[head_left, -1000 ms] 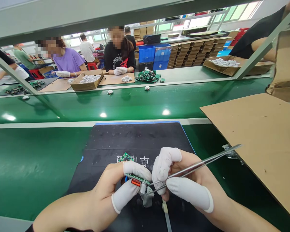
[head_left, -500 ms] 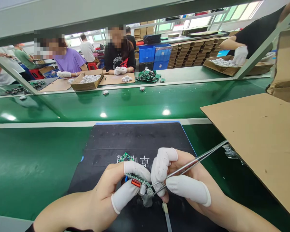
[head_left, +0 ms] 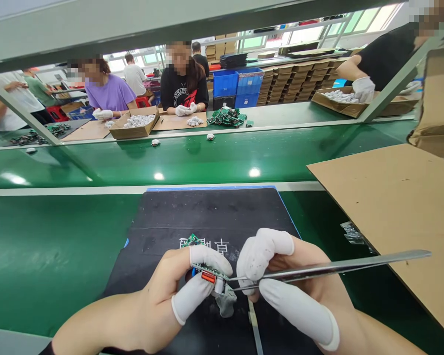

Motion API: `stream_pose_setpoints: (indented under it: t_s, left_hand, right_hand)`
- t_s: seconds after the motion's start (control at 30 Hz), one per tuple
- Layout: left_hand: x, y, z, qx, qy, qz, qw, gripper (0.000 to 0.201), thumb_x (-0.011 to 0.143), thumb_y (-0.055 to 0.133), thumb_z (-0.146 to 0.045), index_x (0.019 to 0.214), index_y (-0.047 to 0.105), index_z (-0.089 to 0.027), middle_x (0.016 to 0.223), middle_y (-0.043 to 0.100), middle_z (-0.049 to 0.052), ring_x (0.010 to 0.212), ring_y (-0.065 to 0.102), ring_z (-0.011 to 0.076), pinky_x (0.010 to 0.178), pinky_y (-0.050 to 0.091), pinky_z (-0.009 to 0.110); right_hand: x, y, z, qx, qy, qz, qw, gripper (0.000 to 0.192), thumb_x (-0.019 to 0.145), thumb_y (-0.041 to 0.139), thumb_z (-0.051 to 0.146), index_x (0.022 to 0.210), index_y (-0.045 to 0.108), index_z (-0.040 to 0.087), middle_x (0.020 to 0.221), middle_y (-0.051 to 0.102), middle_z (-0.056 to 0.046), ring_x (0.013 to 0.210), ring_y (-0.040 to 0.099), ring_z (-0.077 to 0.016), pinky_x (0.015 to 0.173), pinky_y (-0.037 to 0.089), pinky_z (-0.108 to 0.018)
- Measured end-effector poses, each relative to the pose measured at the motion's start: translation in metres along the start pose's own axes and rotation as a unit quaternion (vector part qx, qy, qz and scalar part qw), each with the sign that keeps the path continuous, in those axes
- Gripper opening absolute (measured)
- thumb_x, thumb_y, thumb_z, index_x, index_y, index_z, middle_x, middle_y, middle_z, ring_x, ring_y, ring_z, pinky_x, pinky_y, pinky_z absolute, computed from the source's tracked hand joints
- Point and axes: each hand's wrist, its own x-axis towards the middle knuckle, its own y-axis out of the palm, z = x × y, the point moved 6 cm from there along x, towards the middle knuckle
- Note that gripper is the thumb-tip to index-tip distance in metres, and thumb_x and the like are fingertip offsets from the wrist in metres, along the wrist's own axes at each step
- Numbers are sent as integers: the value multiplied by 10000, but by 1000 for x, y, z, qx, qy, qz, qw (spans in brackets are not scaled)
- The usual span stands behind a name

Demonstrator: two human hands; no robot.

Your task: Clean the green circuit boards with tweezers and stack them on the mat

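My left hand (head_left: 198, 283), in white finger cots, pinches a small green circuit board (head_left: 211, 270) with a red part and a pale cylinder on it. My right hand (head_left: 274, 271), also in finger cots, is closed around a pair of metal tweezers (head_left: 329, 267). The tweezer tips reach the board's right end, beside the cylinder. Just below them sits a grey putty-like lump (head_left: 226, 303); whether it touches the board I cannot tell. Behind my left hand, another green circuit board (head_left: 192, 240) lies on the black mat (head_left: 207, 207).
A flat metal strip (head_left: 255, 328) lies on the mat under my right hand. A cardboard sheet (head_left: 392, 197) juts in from the right. Beyond runs a green conveyor belt (head_left: 192, 162) carrying small white-wrapped pieces. Across it, several people work beside a carton (head_left: 133, 130) and a board pile (head_left: 225, 117).
The tweezers have swung from a steep slant to nearly level, and my right hand has shifted slightly right. The white pieces on the belt have moved left. My left hand stays almost still.
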Motion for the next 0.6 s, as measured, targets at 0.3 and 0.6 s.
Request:
stream_pose_setpoints:
  t_s: [0.3, 0.6]
  left_hand:
    - [0, -1, 3, 3, -12, -7, 1000, 179, 977, 478, -269, 1036, 640, -225, 791, 667, 8, 681, 606, 121, 700, 526, 220]
    - [1, 1, -1, 12, 11, -2, 1000, 190, 975, 482, -263, 1053, 651, -225, 770, 675, 16, 700, 636, 135, 681, 523, 214]
  right_hand:
    - [0, 3, -4, 1, 9, 13, 1000, 129, 830, 666, 258, 767, 575, 193, 689, 528, 22, 611, 490, -101, 550, 411, -210]
    - [1, 4, -3, 3, 37, 18, 999, 162, 801, 685, 275, 735, 572, 180, 665, 521, 20, 588, 483, -99, 537, 419, -215]
